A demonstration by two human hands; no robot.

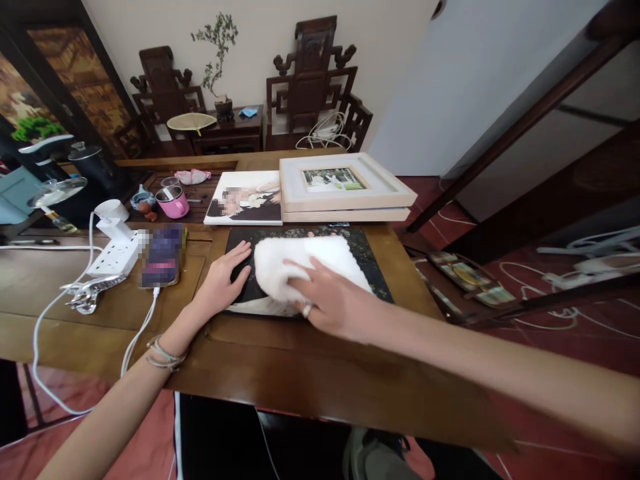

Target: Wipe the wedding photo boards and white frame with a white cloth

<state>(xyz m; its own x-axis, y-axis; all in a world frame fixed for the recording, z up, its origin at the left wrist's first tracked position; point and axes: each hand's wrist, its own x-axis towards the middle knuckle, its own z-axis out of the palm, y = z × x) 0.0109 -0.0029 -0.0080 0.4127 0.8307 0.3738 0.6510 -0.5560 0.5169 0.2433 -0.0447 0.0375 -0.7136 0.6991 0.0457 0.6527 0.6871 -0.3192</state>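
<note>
As seen from the head camera, the right hand (323,297) grasps a fluffy white cloth (300,260), its fingers curled into the near part and pressing it down on a dark photo panel (367,257). The hand is slightly blurred and wears a ring (307,310). The panel lies flat near the middle of the wooden table (300,363), and the cloth covers much of its face. The left hand (225,277) holds nothing; its fingers are extended and loosely spread, with the tips resting at the panel's left side, just beside the cloth. A bracelet (167,353) circles that wrist.

On the far side of the panel, a white-edged portrait print (265,212) lies to the left, and just beside it on the right are two stacked pale frames (295,190), the upper one showing a small photo (334,179). To the left of the left hand lies a phone (163,257) with a white cable (145,333) running from its near end. A white power strip (117,253) sits just left of the phone. Farther back is a pink cup (173,203). Beyond the table, a potted plant (223,50) stands between two carved dark chairs (315,73).
</note>
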